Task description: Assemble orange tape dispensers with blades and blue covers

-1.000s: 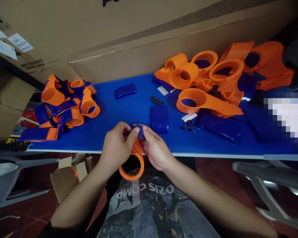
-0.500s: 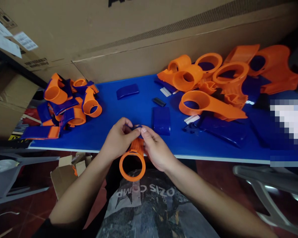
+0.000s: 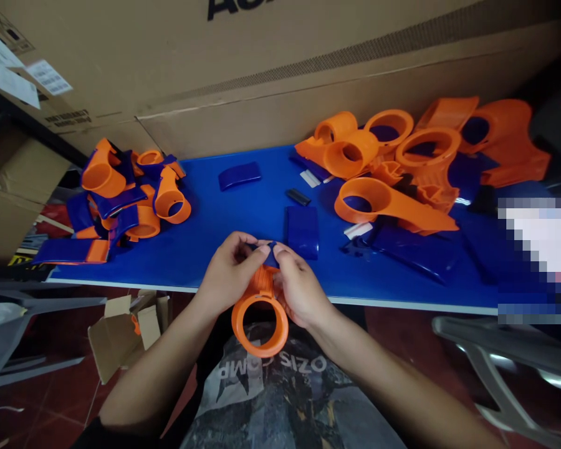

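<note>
Above my lap, both hands hold an orange plastic tape dispenser (image 3: 262, 282), its round ring hanging down toward my shirt. A small dark blue part (image 3: 273, 255) shows at its upper end, between my thumbs. My left hand (image 3: 231, 274) is closed on the left side of that end, thumb pressed on the blue part. On the other side my right hand (image 3: 303, 287) grips the dispenser, its thumb also at the blue part. My fingers hide most of the upper end. Just beyond lies a blue curved cover (image 3: 302, 232) on the blue table (image 3: 201, 218).
Orange dispenser bodies (image 3: 383, 199) are heaped at the right, near blue covers (image 3: 411, 249) and white strips (image 3: 358, 231). Orange-and-blue dispensers (image 3: 144, 221) pile up at the left. Another blue cover (image 3: 239, 176) and a black strip (image 3: 298, 197) lie between. A large cardboard box (image 3: 243, 81) stands behind.
The dispenser's ring has swung slightly right and down. My thumbs have shifted closer around the blue part, which shows more now. The view has tilted a little.
</note>
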Tool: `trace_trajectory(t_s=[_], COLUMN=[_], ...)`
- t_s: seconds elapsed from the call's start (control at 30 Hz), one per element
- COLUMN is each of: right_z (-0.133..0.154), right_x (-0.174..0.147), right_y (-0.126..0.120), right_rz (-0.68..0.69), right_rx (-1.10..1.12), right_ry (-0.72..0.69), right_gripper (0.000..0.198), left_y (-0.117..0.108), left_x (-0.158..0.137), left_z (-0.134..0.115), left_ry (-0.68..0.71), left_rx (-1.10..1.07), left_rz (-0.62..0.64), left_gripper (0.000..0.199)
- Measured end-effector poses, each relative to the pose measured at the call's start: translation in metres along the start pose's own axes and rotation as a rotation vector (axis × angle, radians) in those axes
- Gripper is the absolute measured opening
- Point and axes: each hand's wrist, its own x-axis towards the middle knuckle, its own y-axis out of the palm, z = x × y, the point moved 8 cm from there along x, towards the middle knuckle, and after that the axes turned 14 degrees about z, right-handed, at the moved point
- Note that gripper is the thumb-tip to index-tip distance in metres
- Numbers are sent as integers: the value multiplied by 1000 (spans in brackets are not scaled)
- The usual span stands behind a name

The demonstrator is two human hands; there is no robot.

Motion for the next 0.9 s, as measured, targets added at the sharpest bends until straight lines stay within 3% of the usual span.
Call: trace_trajectory(t_s=[0.13, 0.27, 0.33, 0.43, 0.53, 0.63, 0.73, 0.83, 0.9], right_z=[0, 1, 1, 5, 16, 26, 28, 25, 22], right_x=[-11, -38, -53, -74, -86, -90, -86, -76, -68], right_y=[5, -3, -16, -35, -45, -43, -37, -29, -24], right_rz=[7, -26, -95, -225, -304, -309, -283, -238, -218], right_rx=[104, 91, 95, 133, 131, 132, 207, 301, 359], right_ry=[44, 55, 51, 38, 19, 39, 61, 119, 163], right_gripper=[37, 48, 51, 50, 48, 40, 32, 34, 34], left_y=[-5, -13, 10, 62, 92, 77, 32, -7, -11], left_x=[11, 37, 57, 82, 92, 85, 55, 8, -23], left_z=[-5, -32, -48, -60, -66, -67, -62, -42, -24], left_ry=[12, 13, -7, -47, -74, -81, -35, -2, 26], left_rx=[84, 410, 673, 1010, 1154, 1120, 953, 602, 323], left_rz=[-17, -189, -117, 117, 242, 257, 148, 18, 19], left_gripper=[35, 47, 62, 85, 91, 84, 89, 92, 91])
